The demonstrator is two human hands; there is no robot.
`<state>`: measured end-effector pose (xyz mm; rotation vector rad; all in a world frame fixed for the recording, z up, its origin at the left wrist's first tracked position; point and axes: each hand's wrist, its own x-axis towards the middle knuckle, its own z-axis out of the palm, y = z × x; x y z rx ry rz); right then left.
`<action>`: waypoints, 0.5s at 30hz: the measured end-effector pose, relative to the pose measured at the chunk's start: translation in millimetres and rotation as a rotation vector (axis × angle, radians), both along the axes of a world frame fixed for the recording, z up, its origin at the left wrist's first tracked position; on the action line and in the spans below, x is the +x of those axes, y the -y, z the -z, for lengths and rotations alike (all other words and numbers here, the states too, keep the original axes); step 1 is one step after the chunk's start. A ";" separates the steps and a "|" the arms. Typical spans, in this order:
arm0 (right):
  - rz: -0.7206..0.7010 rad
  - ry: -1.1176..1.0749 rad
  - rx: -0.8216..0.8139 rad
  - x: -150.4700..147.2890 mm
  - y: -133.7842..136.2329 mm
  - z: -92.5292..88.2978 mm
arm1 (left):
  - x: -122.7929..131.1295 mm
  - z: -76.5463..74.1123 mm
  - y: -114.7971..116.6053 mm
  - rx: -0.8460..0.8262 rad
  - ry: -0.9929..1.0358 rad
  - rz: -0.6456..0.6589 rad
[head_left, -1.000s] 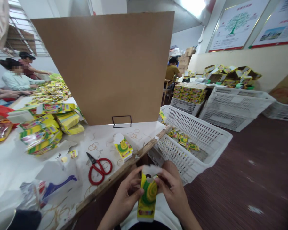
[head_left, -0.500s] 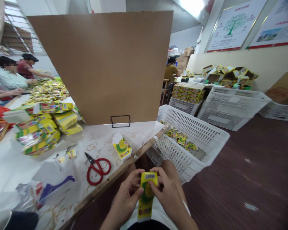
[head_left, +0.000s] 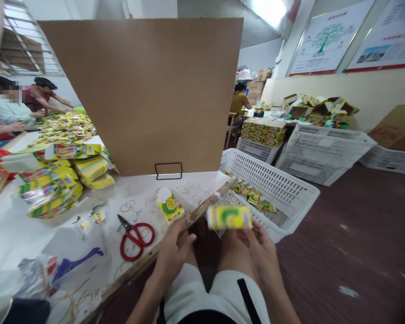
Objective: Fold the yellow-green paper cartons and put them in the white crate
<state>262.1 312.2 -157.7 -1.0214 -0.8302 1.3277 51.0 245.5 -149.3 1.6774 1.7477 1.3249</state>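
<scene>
A small yellow carton (head_left: 230, 218) with a green swirl, blurred by motion, lies sideways above my knees. My right hand (head_left: 261, 247) has its fingers at the carton's right end, partly hidden behind it. Close to the wooden table edge, my left hand (head_left: 175, 247) reaches up with thumb and fingers apart and nothing visible between them. Its fingertips are near a second yellow carton (head_left: 170, 207), which has a white flap raised. I cannot tell whether they touch it. Red-handled scissors (head_left: 137, 238) lie to the left of my left hand.
A white crate (head_left: 273, 175) with yellow packets stands at the table's right. A large cardboard sheet (head_left: 148, 99) stands upright behind a black wire stand (head_left: 168, 171). Flattened yellow cartons (head_left: 50, 189) pile up on the left. Rubber bands lie scattered. Other people sit farther back.
The small carton has left both hands' grip over my lap and moved up and right with my right hand, turning sideways. My left hand has let go and moved left to the table edge.
</scene>
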 end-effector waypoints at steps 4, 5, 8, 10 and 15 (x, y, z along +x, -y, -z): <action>-0.051 -0.235 -0.081 10.8 -9.8 1.7 | -38.5 21.5 -26.0 -0.031 -0.390 -0.220; -0.107 -0.218 -0.108 9.9 -7.8 3.4 | -45.1 27.1 -29.7 -0.046 -0.410 -0.221; -0.196 -0.126 -0.139 -0.3 3.3 11.5 | -55.6 36.0 -33.0 -0.050 -0.414 -0.209; -0.203 -0.081 -0.133 -10.4 11.7 15.5 | -56.0 33.8 -28.8 -0.018 -0.413 -0.220; -0.321 -0.068 -0.209 -32.4 29.3 7.4 | -30.1 20.3 -0.6 0.241 -0.416 -0.236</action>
